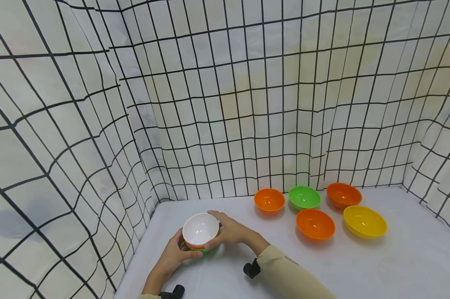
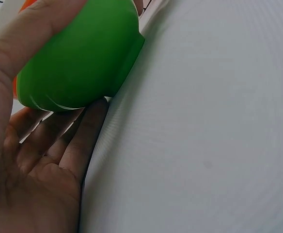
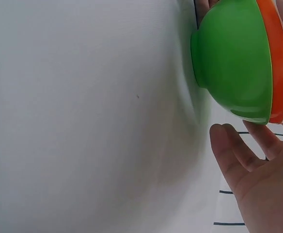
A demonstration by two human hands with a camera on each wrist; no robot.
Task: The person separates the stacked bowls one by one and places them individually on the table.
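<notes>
On the left part of the table stands a nested stack: a white bowl [image 1: 200,229] on top, an orange bowl showing as a thin band [image 3: 278,68] beneath it, and a green bowl [image 3: 233,58] outermost at the bottom. My left hand [image 1: 171,254] holds the stack from the left, its thumb across the near side and its fingers behind the green wall. From the right, my right hand [image 1: 230,230] grips the white bowl near its rim, thumb at the near side and fingers at the far side. The green bowl's foot is at the tabletop in both wrist views.
Right of the stack sit separate upright bowls: an orange bowl [image 1: 269,201] and a green bowl [image 1: 304,197] at the back, further orange ones, and a larger yellow bowl [image 1: 365,221]. White cloth [image 1: 225,282] covers the table. Black-gridded white curtains [image 1: 225,99] enclose its back and sides.
</notes>
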